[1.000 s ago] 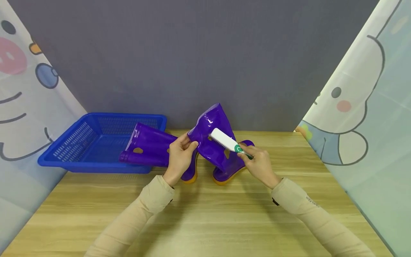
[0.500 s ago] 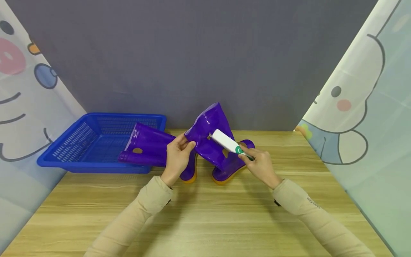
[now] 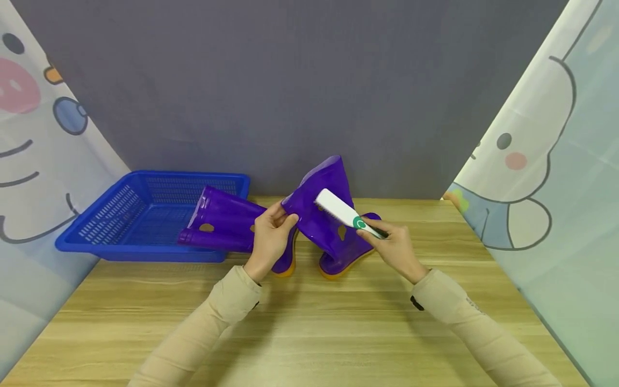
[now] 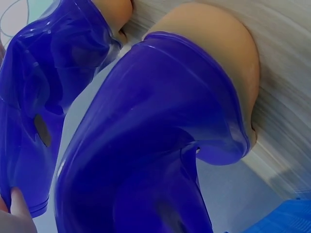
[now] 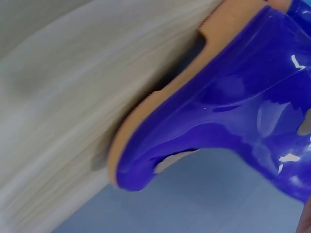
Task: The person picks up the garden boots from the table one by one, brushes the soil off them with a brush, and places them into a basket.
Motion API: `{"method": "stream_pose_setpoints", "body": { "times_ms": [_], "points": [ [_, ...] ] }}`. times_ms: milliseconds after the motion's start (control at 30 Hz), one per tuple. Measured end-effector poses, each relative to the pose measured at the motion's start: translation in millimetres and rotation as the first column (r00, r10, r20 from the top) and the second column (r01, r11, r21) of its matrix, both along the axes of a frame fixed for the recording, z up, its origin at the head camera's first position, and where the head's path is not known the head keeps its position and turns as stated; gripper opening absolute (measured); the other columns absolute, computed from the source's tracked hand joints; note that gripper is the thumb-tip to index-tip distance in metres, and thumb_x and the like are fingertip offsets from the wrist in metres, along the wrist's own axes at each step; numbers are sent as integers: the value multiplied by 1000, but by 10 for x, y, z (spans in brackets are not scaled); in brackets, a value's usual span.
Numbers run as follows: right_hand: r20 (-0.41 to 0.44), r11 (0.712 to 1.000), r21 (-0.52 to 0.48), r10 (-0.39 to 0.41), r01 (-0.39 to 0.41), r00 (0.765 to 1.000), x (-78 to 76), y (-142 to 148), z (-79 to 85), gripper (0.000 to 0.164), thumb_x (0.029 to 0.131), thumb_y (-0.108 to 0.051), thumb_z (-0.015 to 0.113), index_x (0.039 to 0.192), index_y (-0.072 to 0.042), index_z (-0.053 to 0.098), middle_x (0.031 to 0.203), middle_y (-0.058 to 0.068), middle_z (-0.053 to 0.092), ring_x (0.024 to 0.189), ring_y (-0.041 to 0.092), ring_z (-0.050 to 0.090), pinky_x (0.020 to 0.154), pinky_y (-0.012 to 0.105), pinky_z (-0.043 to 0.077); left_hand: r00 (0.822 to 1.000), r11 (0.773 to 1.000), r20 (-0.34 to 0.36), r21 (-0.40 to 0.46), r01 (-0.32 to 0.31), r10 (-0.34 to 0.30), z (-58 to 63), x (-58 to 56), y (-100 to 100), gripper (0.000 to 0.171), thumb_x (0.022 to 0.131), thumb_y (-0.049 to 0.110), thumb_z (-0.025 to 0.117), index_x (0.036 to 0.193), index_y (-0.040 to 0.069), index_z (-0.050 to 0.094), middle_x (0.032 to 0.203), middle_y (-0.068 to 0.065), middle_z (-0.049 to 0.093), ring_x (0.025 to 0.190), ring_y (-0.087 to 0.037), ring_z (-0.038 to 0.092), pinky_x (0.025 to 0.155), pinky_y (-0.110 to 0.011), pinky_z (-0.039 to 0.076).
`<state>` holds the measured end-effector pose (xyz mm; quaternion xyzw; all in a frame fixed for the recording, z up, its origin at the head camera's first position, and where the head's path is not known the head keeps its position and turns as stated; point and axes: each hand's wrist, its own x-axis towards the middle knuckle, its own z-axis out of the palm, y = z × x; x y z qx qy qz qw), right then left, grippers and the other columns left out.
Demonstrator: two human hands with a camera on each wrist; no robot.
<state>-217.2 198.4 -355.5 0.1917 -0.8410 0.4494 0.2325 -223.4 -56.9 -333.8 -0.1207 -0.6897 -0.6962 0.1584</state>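
A blue perforated basket [image 3: 159,253] stood at the left of a wood-grained table [image 3: 309,344], near a dark grey backdrop [image 3: 309,97]. A pale left panel [image 3: 38,215] showed a pink-nosed cartoon figure [image 3: 19,88], perhaps a pig but cut off; a pale right panel [image 3: 570,226] stood opposite.

There are two purple rubber boots [image 3: 229,215] [image 3: 319,226] and, one to each, two orange soles [image 3: 286,273] [image 3: 332,276]. Count one white brush [image 3: 336,208], one blue plastic basket [image 3: 159,252], one left hand [image 3: 270,235], one right hand [image 3: 395,247] and two beige sleeves [image 3: 195,330] [image 3: 479,330]. The rest is one wood-grain table [image 3: 309,333], one dark grey backdrop [image 3: 309,97] and two cartoon-print side panels [image 3: 29,204] [image 3: 575,226].
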Motion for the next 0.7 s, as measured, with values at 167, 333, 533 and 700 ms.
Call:
{"method": "stream_pose_setpoints", "body": {
  "times_ms": [167,333,533,700],
  "points": [
    [-73,999,22,29,-27,997,130,-173,171,27,75,3,71,101,9,67,84,22,68,52,1,43,45,11,37,1000,1000,5,-3,0,0,-3,16,14,35,85,-5,59,120,-4,57,110,-21,64,89,-16,65,76,-18,53],
    [-43,999,36,33,-31,999,105,-69,45,26,75,2,71,100,9,67,76,17,67,50,1,36,41,14,31,1000,1000,-2,-28,-5,5,0,25,52,34,85,-5,58,119,-4,57,109,-21,64,92,-24,65,77,-20,53],
    [-74,993,120,22,-13,997,40,33,-84,25,75,-6,73,98,4,70,76,12,68,46,0,31,37,16,27,1000,998,17,-63,-23,24,-21,41,52,34,85,-4,59,119,-4,57,109,-21,64,95,-27,65,77,-22,54],
    [-142,987,159,15,8,990,8,18,-70,24,72,-4,75,95,3,71,71,9,67,46,-1,30,37,15,27,998,997,37,-63,-49,51,6,39,11,34,85,-3,60,119,-3,57,109,-21,65,95,-28,65,78,-22,53]
  ]
}}
